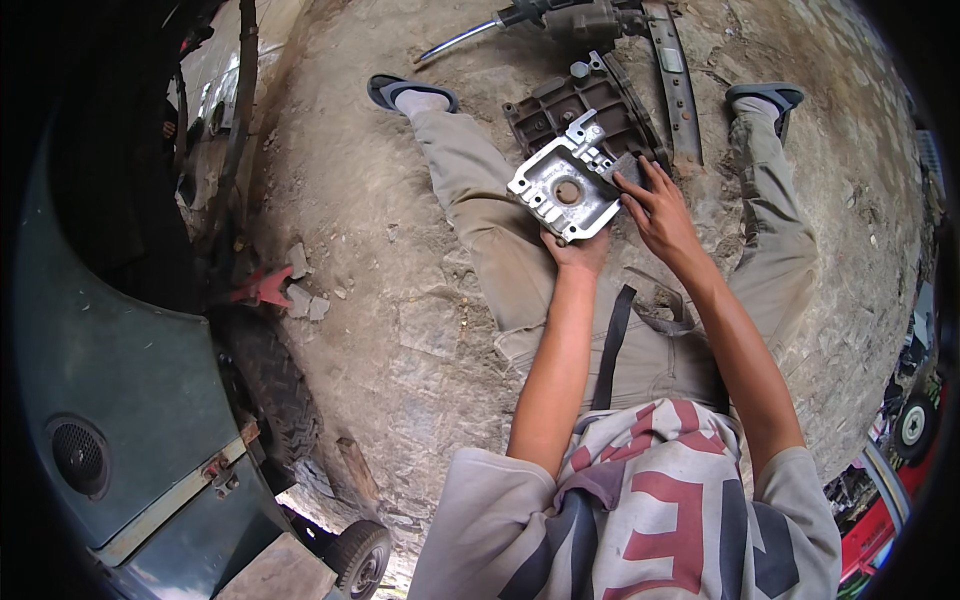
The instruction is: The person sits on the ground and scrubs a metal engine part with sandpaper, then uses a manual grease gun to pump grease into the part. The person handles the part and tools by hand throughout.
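Note:
I sit with my legs spread, and my left hand (578,250) is closed round the lower edge of a silver cast-metal cover (545,208) with a round centre hole. My right hand (657,212) grips a small grey, rough-looking pad (627,168) against the cover's right side, its fingertips partly over the pad. Just beyond the cover lies a larger dark, ribbed metal casing (540,118) with bolt holes along its rim.
A long perforated metal rail (678,105) and a dark assembly with a shiny rod (580,25) lie ahead on the dusty floor (350,200). A green vehicle body (130,410), tyre and red piece (268,286) are at left; red machinery (870,530) at right.

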The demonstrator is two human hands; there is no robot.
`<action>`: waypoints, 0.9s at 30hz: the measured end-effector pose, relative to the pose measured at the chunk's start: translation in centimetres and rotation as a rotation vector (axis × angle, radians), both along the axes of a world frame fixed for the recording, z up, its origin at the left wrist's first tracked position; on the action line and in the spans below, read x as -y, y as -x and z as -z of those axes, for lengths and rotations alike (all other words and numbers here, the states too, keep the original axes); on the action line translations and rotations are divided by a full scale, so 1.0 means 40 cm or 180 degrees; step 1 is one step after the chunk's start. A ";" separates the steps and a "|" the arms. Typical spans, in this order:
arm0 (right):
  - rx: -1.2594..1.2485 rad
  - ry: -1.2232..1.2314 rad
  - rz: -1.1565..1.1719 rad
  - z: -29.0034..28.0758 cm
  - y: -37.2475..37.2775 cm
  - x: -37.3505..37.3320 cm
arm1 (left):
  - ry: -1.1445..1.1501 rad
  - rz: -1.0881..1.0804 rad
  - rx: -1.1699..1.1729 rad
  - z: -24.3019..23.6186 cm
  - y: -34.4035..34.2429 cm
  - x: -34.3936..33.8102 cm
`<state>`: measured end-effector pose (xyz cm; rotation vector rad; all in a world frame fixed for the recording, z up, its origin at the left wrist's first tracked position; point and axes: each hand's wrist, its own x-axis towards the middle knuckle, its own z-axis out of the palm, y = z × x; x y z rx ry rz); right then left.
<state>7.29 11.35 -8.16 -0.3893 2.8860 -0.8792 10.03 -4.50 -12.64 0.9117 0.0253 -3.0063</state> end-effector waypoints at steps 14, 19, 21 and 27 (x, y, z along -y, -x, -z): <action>-0.0068 0.0103 -0.0036 -0.006 -0.043 -0.040 | 0.0197 -0.0043 -0.0065 0.006 -0.002 -0.004; -0.0107 -0.0029 -0.0041 -0.006 0.006 0.006 | -0.0108 -0.0029 -0.0185 0.001 0.002 0.005; -0.0119 -0.0080 0.0021 -0.006 0.005 0.020 | -0.0130 -0.0022 -0.0116 -0.006 0.000 0.003; -0.0152 -0.0226 -0.0355 -0.083 -0.107 0.071 | 0.0406 -0.0031 -0.0141 0.020 -0.013 0.008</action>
